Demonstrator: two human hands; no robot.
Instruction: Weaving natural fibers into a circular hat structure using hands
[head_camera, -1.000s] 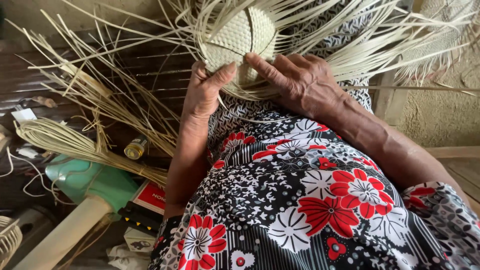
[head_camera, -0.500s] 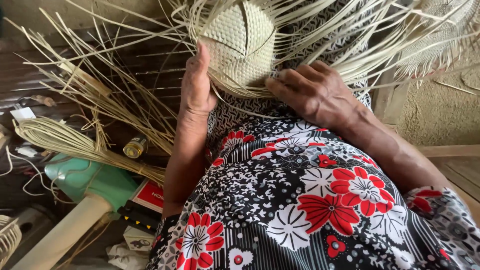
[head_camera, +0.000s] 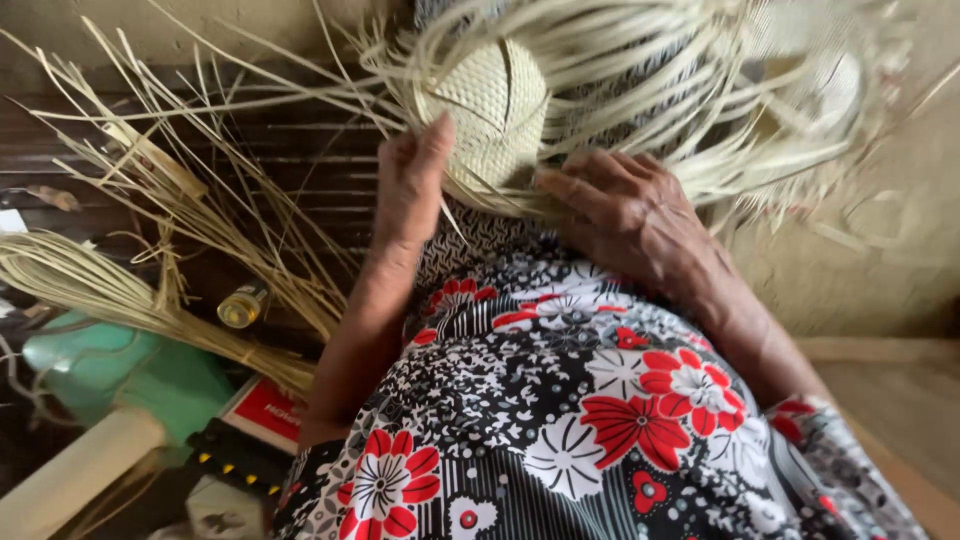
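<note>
A pale woven straw piece (head_camera: 487, 118), round and tightly plaited in the middle, rests on my lap with many loose strips (head_camera: 640, 90) fanning out from it. My left hand (head_camera: 412, 178) holds its left edge, thumb up against the weave. My right hand (head_camera: 625, 215) lies on the lower right edge, fingers pressing the strips down. My lap is covered by a black and white cloth with red flowers (head_camera: 600, 420).
A bundle of loose straw strips (head_camera: 150, 240) lies at the left over a dark slatted surface. Below it sit a small yellow bottle (head_camera: 243, 304), a green object (head_camera: 120, 370), a red box (head_camera: 268, 408) and a pale wooden bar (head_camera: 70, 480).
The woven piece has been turned and shifted between my hands. My left hand slid to its left edge, and my right hand dropped from the top to the lower right edge.
</note>
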